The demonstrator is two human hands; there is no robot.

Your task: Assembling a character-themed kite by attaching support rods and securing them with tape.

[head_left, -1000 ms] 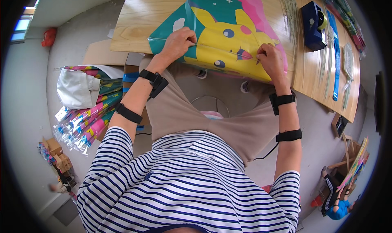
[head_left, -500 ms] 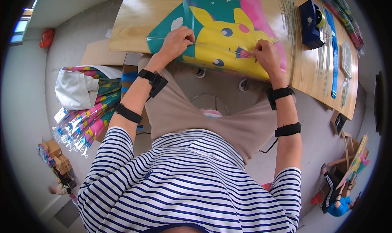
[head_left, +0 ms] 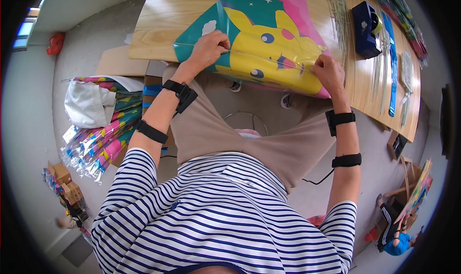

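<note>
A printed kite sheet [head_left: 254, 43], green, pink and yellow with a cartoon face, lies on the wooden table and overhangs its near edge toward my lap. Across it runs a thin pale rod [head_left: 259, 56]. My left hand [head_left: 210, 48] is closed in a pinch on the rod, over the green part. Near the sheet's right edge, my right hand [head_left: 330, 75] pinches the rod's right-hand stretch; its fingertips partly hide what they hold. Both forearms wear black straps.
A blue tape dispenser [head_left: 367, 29] stands at the table's right, beside thin rods [head_left: 339, 15], a blue strip [head_left: 393, 65] and a clear box [head_left: 406, 70]. Plastic-wrapped colourful bundles [head_left: 103, 144] sit left under a white cloth [head_left: 86, 106]. A person in blue [head_left: 397, 245] works at far right.
My right hand has slid to the right along the rod toward the sheet's edge, and its forearm has swung outward. My left hand has stayed in place.
</note>
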